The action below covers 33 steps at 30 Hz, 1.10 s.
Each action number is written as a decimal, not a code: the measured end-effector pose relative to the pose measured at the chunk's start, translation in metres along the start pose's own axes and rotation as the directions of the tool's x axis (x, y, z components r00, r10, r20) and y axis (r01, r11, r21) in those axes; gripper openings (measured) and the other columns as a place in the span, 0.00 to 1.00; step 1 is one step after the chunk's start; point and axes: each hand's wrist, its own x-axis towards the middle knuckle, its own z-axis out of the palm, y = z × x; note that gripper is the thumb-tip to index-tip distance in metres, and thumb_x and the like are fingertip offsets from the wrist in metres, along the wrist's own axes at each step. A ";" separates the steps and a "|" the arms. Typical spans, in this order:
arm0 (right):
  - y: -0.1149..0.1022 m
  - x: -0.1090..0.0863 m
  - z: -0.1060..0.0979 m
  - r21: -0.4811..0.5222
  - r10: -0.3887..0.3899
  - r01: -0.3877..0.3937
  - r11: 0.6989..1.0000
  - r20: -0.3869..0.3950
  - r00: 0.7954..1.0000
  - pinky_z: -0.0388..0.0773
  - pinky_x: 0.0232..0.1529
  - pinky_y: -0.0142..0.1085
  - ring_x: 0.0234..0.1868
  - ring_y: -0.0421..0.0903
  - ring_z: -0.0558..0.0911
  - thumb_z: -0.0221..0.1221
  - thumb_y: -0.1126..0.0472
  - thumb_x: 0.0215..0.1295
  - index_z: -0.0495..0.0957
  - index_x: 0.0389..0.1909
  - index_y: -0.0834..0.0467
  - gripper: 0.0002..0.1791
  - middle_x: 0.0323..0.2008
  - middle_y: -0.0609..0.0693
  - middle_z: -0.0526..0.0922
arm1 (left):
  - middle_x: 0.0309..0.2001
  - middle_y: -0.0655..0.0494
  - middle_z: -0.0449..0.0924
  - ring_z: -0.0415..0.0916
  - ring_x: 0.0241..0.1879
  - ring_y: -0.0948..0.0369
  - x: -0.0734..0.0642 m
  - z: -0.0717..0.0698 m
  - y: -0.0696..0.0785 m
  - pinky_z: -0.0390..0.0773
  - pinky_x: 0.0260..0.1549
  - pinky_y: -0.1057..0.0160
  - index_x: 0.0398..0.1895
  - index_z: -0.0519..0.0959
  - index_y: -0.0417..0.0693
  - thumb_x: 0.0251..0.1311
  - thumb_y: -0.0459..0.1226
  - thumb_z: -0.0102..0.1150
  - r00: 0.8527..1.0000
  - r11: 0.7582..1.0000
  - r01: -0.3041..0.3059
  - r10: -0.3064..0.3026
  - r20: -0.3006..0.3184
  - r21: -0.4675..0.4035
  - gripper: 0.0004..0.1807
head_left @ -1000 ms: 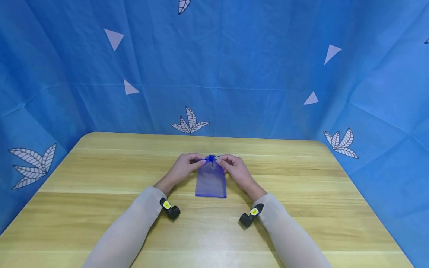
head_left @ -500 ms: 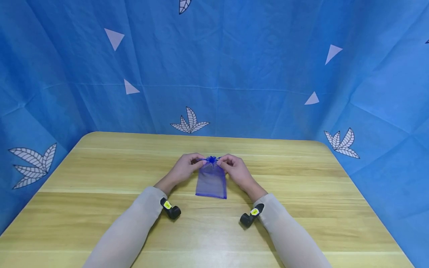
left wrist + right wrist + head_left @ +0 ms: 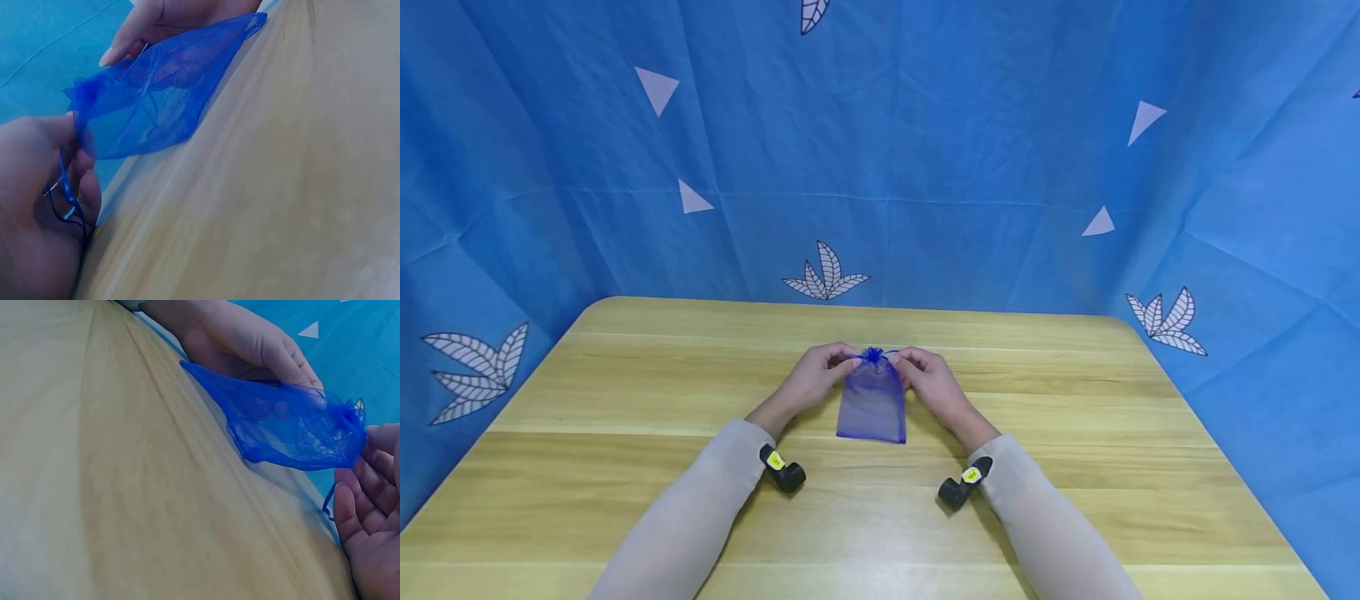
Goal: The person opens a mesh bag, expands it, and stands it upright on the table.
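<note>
A sheer blue drawstring organza pouch (image 3: 871, 404) hangs between both hands at the middle of the table, its neck (image 3: 872, 356) gathered into a ruffle. My left hand (image 3: 811, 377) pinches the drawstring at the left of the neck. On the other side, my right hand (image 3: 931, 382) pinches the drawstring between thumb and index finger. In the left wrist view a loop of blue ribbon (image 3: 67, 187) dangles by the left palm. A shorter ribbon end (image 3: 327, 503) shows below the right fingers in the right wrist view. No contents are visible through the mesh.
The wooden table (image 3: 880, 533) spreads out around the hands. Blue curtains (image 3: 880, 150) with white leaves and triangles stand behind it and at both sides. A black wrist camera sits on the left cuff (image 3: 784, 471) and another on the right cuff (image 3: 958, 487).
Both hands keep their pinch on the drawstring. The ruffled neck and the pouch's lower edge shift only very slightly.
</note>
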 end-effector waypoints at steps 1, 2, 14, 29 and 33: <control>0.000 0.000 0.000 0.006 0.000 0.000 1.000 0.003 1.000 0.74 0.32 0.36 0.30 0.52 0.75 0.57 0.58 0.72 0.81 0.40 0.65 0.13 0.27 0.50 0.77 | 0.38 0.56 0.81 0.73 0.38 0.59 0.000 0.000 0.000 0.74 0.41 0.59 0.44 0.83 0.46 0.68 0.39 0.58 1.000 1.000 0.000 0.000 -0.005 -0.002 0.08; 0.000 0.000 0.000 0.011 0.002 -0.002 1.000 0.009 1.000 0.74 0.32 0.37 0.30 0.51 0.76 0.57 0.58 0.72 0.81 0.41 0.65 0.13 0.27 0.51 0.78 | 0.37 0.56 0.81 0.73 0.38 0.58 0.000 0.000 0.000 0.74 0.40 0.59 0.44 0.83 0.46 0.68 0.39 0.58 1.000 1.000 0.005 -0.005 -0.011 -0.008 0.08; 0.009 0.003 0.000 -0.026 0.013 -0.015 1.000 -0.076 0.997 0.75 0.30 0.34 0.27 0.45 0.76 0.61 0.58 0.68 0.82 0.39 0.61 0.09 0.29 0.51 0.79 | 0.36 0.53 0.74 0.70 0.38 0.56 0.000 0.000 -0.001 0.75 0.36 0.59 0.40 0.78 0.45 0.61 0.36 0.66 0.989 0.992 -0.034 0.016 -0.149 -0.118 0.08; 0.008 0.003 0.000 -0.002 -0.047 0.047 0.999 -0.099 0.994 0.73 0.27 0.32 0.26 0.43 0.74 0.62 0.60 0.67 0.82 0.37 0.61 0.07 0.28 0.50 0.80 | 0.33 0.59 0.81 0.72 0.30 0.60 0.000 0.002 -0.001 0.73 0.26 0.63 0.45 0.85 0.52 0.66 0.45 0.61 0.999 1.000 -0.008 0.008 -0.039 -0.018 0.11; 0.006 0.002 0.001 0.008 -0.048 0.049 0.999 -0.077 0.996 0.73 0.28 0.31 0.28 0.44 0.74 0.64 0.60 0.66 0.82 0.38 0.61 0.08 0.30 0.50 0.80 | 0.33 0.59 0.81 0.72 0.29 0.59 -0.001 0.001 -0.002 0.74 0.26 0.62 0.43 0.86 0.51 0.66 0.43 0.61 1.000 0.999 0.011 -0.011 -0.008 -0.031 0.10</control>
